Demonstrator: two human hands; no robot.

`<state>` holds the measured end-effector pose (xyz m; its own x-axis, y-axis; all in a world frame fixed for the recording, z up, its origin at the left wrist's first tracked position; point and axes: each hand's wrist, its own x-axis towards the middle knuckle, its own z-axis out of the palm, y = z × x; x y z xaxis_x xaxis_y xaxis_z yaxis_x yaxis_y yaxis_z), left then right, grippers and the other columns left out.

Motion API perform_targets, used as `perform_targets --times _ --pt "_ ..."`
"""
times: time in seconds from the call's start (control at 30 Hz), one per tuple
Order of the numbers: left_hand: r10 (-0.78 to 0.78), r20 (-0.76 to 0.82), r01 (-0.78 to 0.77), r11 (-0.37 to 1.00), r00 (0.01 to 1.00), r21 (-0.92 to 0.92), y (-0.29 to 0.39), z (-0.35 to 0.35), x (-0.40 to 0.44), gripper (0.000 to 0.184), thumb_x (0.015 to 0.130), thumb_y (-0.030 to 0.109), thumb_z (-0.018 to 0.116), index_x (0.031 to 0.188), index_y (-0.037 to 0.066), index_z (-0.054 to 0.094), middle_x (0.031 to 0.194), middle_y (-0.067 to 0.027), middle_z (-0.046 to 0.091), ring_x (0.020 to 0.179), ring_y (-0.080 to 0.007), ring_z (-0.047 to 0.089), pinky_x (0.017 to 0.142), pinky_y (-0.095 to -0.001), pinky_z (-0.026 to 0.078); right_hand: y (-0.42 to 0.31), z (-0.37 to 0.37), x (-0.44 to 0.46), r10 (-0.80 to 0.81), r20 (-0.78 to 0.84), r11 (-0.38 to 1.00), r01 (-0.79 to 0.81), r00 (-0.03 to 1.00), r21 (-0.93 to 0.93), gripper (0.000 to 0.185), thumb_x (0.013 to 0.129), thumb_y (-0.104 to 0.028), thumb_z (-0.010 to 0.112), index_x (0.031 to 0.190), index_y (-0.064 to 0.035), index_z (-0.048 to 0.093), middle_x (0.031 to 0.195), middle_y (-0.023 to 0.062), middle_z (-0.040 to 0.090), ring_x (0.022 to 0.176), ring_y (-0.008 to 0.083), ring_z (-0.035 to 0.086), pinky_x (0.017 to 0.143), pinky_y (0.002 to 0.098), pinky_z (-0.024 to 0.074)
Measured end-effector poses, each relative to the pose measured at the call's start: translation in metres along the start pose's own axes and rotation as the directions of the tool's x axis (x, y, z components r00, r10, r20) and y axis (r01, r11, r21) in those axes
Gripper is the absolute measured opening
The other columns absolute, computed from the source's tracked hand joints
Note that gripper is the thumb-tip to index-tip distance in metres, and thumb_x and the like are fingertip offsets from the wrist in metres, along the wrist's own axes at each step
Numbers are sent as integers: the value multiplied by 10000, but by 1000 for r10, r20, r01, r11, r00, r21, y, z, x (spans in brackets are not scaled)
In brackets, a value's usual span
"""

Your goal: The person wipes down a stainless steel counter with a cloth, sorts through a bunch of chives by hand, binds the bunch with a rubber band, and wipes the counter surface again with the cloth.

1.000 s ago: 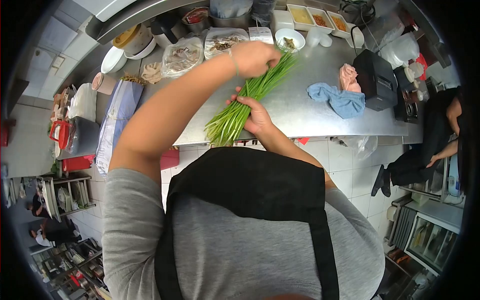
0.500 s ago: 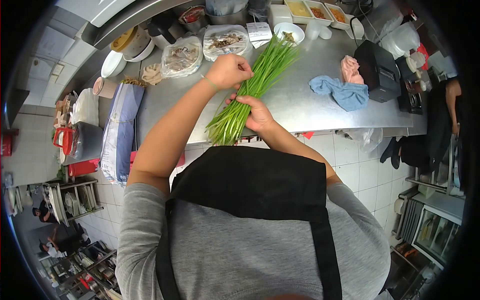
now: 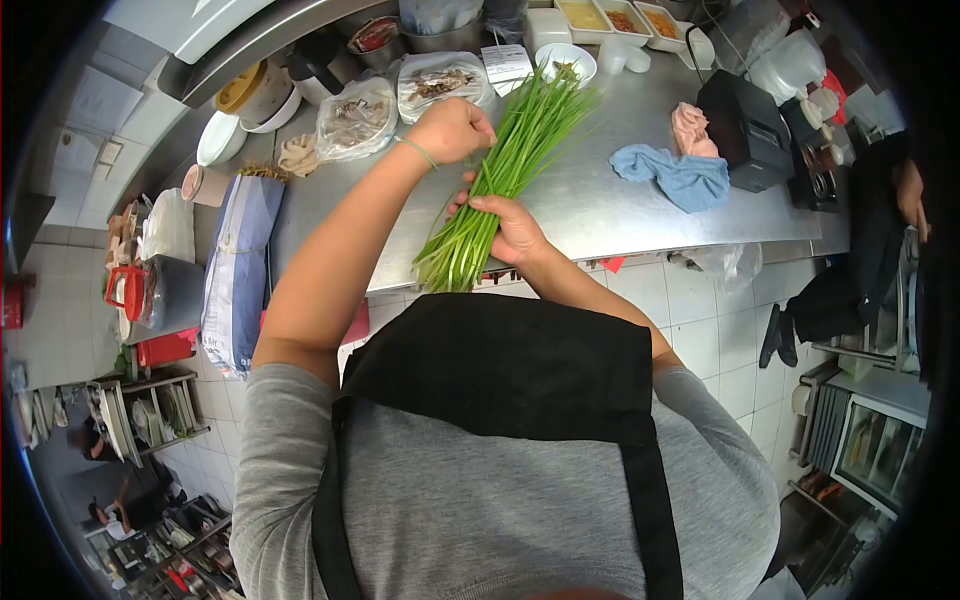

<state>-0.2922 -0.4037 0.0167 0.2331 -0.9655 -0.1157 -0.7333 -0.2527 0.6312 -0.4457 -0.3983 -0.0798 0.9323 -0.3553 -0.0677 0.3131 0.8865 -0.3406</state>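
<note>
A long bunch of green chives (image 3: 530,130) slants over the front edge of the steel counter, its pale cut ends toward my body. My right hand (image 3: 515,230) is wrapped around the lower part of the bunch, the thumb lying across the stalks. Beside the upper stalks, my left hand (image 3: 452,130) is closed in a pinch, a thin green band around its wrist. Whatever lies between those fingertips is too small to make out. The leafy tips reach close to a white bowl (image 3: 585,62) with some green bits in it.
On the steel counter (image 3: 600,215) lie bagged dried goods (image 3: 357,118), a printed slip (image 3: 507,66), a blue cloth (image 3: 670,175) and a black printer-like machine (image 3: 742,130). A tall wrapped sack (image 3: 238,270) stands left. Another person (image 3: 880,230) is at the right.
The left hand has shifted slightly left and down, still pinched by the stalks. The right hand keeps its grip on the bunch. The view has turned a little.
</note>
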Motion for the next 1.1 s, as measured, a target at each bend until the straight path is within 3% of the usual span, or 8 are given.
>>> perform_targets --times 0.33,0.47,0.57,0.67,0.77,0.83,0.97,1.1 --pt "26 -34 -23 998 999 66 16 4 2 146 726 133 671 800 7 664 724 -73 650 669 -141 599 663 -276 473 -4 -4 -8 32 6 999 -32 999 -26 400 746 -32 603 1120 -62 465 819 79 576 818 238 577 801 442 467" --pt "44 80 -51 995 996 83 21 5 1 152 723 144 669 788 8 663 708 -72 648 648 -145 597 652 -282 471 -9 -1 -13 5 -5 1000 -5 1000 -3 412 739 -14 606 1116 -36 440 819 116 577 791 250 597 705 404 500" --pt "-16 84 6 994 996 112 32 6 -4 196 680 236 685 767 60 681 755 -124 659 706 -240 632 688 -334 483 -12 1 -15 -4 -19 1000 3 1000 -27 406 736 -10 607 1108 -34 447 815 111 576 785 243 598 697 394 498" --pt "15 40 -22 983 999 182 38 10 -5 152 726 151 664 755 2 656 689 -80 643 639 -137 593 639 -281 466 -12 3 -17 -15 -28 998 13 1000 -68 399 728 -3 608 1095 -33 456 808 107 575 774 239 600 689 386 496" --pt "36 53 -41 994 998 103 25 13 0 154 739 154 654 767 3 650 698 -52 638 641 -135 587 645 -279 467 -16 3 -20 -10 -30 994 6 999 -107 391 718 6 604 1081 -33 463 785 106 573 747 237 603 688 383 494" --pt "24 128 -12 996 991 -92 5 18 8 149 756 171 637 782 25 643 704 -22 625 642 -121 572 609 -267 451 -18 2 -23 -1 -6 997 0 1000 -75 396 717 9 603 1083 -33 461 779 109 572 741 241 603 690 383 495" --pt "-88 237 164 932 967 -322 18 15 4 117 782 191 603 817 82 625 716 21 596 648 -81 537 545 -227 390 -22 0 -27 14 7 1000 -14 1000 -10 456 706 21 596 1131 -40 442 779 108 574 747 260 606 715 399 502" --pt "-57 214 125 941 975 -315 20 17 6 118 807 222 537 795 114 583 715 31 579 646 -54 524 544 -204 354 -24 -8 -28 33 50 999 -33 998 12 447 711 1 592 1138 -50 469 801 99 586 766 266 604 749 437 493"
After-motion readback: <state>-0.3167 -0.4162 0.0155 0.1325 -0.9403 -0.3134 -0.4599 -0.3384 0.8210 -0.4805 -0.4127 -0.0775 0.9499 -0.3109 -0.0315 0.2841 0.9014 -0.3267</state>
